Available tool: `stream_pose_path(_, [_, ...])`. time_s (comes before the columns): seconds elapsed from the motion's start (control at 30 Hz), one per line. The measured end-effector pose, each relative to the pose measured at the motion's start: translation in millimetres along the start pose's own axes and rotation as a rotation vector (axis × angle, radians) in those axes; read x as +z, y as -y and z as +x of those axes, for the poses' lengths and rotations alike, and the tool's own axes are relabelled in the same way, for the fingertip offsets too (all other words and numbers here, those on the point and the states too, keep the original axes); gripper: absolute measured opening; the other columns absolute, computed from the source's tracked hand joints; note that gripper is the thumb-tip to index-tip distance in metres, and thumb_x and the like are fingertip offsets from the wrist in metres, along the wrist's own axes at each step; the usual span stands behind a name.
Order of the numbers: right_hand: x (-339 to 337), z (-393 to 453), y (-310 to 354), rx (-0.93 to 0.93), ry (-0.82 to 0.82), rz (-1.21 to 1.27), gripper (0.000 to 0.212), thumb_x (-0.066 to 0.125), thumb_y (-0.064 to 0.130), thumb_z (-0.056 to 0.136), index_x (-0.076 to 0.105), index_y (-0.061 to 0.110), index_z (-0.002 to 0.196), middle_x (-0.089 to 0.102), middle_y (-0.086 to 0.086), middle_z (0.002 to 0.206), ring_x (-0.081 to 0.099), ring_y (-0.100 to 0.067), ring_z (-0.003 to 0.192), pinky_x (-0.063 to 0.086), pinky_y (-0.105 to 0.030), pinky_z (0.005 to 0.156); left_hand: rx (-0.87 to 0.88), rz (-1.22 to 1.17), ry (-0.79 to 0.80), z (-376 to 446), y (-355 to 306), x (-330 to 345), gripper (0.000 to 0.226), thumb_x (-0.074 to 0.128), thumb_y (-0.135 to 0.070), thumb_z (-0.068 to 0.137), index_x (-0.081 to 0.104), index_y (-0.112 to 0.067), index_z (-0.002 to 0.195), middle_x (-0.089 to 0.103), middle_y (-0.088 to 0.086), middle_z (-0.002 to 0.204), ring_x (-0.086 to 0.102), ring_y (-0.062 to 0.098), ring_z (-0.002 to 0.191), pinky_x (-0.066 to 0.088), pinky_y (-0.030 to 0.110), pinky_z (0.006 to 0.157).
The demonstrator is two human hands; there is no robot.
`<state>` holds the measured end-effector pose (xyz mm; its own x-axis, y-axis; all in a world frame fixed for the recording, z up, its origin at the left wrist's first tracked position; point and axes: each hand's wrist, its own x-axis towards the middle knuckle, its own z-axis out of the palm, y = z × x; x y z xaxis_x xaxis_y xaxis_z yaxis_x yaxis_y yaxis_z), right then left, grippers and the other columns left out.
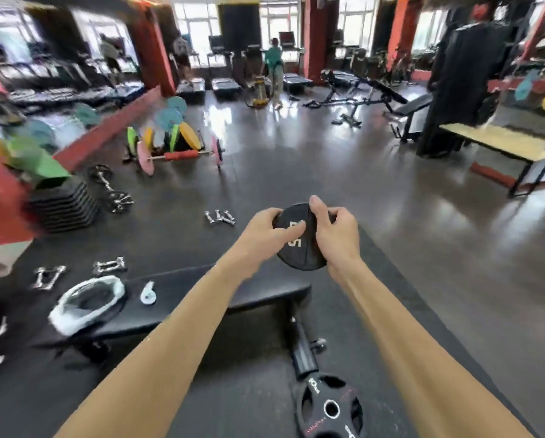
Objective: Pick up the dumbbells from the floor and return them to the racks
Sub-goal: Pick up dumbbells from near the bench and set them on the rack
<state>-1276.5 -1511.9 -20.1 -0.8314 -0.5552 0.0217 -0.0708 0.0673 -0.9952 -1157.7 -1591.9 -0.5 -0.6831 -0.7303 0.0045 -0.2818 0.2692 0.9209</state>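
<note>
Gym floor, dark rubber mats, a black bench (176, 298) below my arms and small chrome dumbbells (220, 217) lying on the mat beyond it. I hold a small black weight plate (299, 248) up in front of me, left hand (264, 230) and right hand (335, 230) both closed on its rim, fingers wrapped over the face. Risk: a rim-only grip could slip and drop the plate onto the bench or the bigger plate (331, 407) on the floor; the racks I can't pick out through the blur.
</note>
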Motion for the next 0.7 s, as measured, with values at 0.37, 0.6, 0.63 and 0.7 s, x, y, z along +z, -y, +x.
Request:
stream_pose_path(0.37, [334.1, -145.6, 71.3, -0.214, 0.700, 0.020, 0.064, 0.051, 0.067, 0.096, 0.068, 0.005, 0.100, 0.075, -0.003, 0.093, 0.070, -0.015, 0.082, 0.046, -0.026, 0.063, -0.118, 0.073, -0.880, -133.2, 82.2, -299.0, 0.046, 0.049, -0.056, 0.103, 0.062, -0.013, 0.092, 0.063, -0.004, 0.086, 0.059, 0.010, 0.079, 0.037, 0.020, 0.061])
stream_pose_path(0.6, [533.6, -256.3, 90.4, -0.239, 1.143, 0.089, 0.047, 0.054, 0.059, 0.100, 0.059, 0.013, 0.092, 0.061, 0.006, 0.081, 0.057, -0.007, 0.073, 0.042, -0.025, 0.064, -0.328, 0.151, -1.217, -222.7, 157.9, -462.5, 0.045, 0.049, -0.054, 0.105, 0.061, -0.013, 0.090, 0.063, -0.004, 0.086, 0.059, 0.017, 0.085, 0.037, 0.019, 0.062])
stream_pose_path(0.63, [559.0, -270.8, 94.0, -0.246, 1.205, 0.097, 0.041, 0.054, 0.055, 0.102, 0.057, 0.016, 0.090, 0.057, 0.008, 0.079, 0.055, -0.006, 0.071, 0.039, -0.024, 0.062, -0.355, 0.147, -1.267, -234.7, 162.4, -482.5, 0.045, 0.048, -0.054, 0.105, 0.061, -0.014, 0.091, 0.063, -0.004, 0.086, 0.059, 0.015, 0.083, 0.038, 0.021, 0.063])
stream_pose_path(0.7, [604.7, -303.6, 102.2, -0.243, 1.333, 0.109, 0.045, 0.055, 0.061, 0.098, 0.058, 0.018, 0.087, 0.059, 0.007, 0.078, 0.057, -0.009, 0.073, 0.041, -0.026, 0.065, -0.406, 0.159, -1.361, -261.0, 168.7, -518.3, 0.045, 0.047, -0.056, 0.104, 0.061, -0.014, 0.092, 0.062, -0.006, 0.086, 0.058, 0.012, 0.080, 0.039, 0.024, 0.065])
